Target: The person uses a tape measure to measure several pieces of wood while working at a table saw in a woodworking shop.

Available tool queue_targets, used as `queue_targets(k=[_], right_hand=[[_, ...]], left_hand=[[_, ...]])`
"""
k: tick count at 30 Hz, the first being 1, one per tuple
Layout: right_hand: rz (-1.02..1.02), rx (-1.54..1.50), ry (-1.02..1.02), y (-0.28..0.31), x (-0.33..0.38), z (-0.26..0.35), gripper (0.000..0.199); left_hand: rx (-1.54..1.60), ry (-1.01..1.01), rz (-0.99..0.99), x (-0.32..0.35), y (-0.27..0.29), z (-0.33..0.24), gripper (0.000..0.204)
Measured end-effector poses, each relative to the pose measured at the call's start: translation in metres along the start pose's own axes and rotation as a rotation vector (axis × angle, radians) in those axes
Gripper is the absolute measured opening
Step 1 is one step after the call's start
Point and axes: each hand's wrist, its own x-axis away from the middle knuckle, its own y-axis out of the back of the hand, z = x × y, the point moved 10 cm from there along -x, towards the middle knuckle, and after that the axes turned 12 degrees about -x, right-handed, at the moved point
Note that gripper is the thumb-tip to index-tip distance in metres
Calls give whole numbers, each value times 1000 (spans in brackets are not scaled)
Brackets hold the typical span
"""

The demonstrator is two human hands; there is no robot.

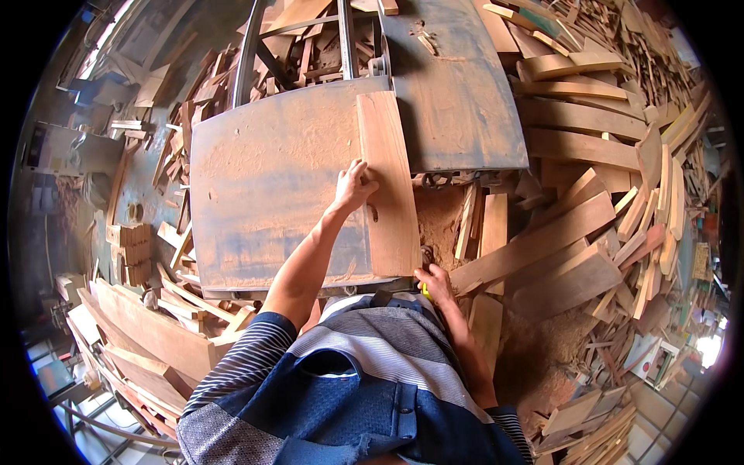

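A long reddish-brown wooden board (390, 209) lies along the right edge of a dusty metal machine table (271, 178), its near end close to my waist. My left hand (356, 187) rests at the board's left edge, fingers loosely bent and the thumb apart on the wood. By the near right corner of the board, my right hand (435, 284) is closed. A bit of a small yellow-green thing (425, 291) shows at its fingers; the hand hides its kind. A dark notch or knot (374, 212) marks the board beside my left wrist.
A second metal table (457, 93) stands farther right, sawdust scattered over it. Metal rails (347, 39) run away beyond the near table. Planks (573, 120) and offcuts pile up at the right. More boards (155, 329) lean at the lower left, and sawdust (438, 221) covers the gap.
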Motion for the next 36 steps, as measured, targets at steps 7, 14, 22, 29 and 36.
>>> queue_targets(k=[7,14,22,29,36], right_hand=[[-60,-65,0,8,4,-9,31],[-246,-229,71,57,12,-44,27],[-370,158,-92,93,27,-53,40],[-415,37,-133,93,38,-44,35],[-381,-114,-219,108,13,-116,34]], left_hand=[[-276,-176,-55,29,-3,-30,77],[-758,-578,449,175,-53,-106,120],[-745,-586,167,166,-72,-92,89],[-617,-502,286,139,-37,-107,82],[-618,-508,226,97,-23,-100,80]])
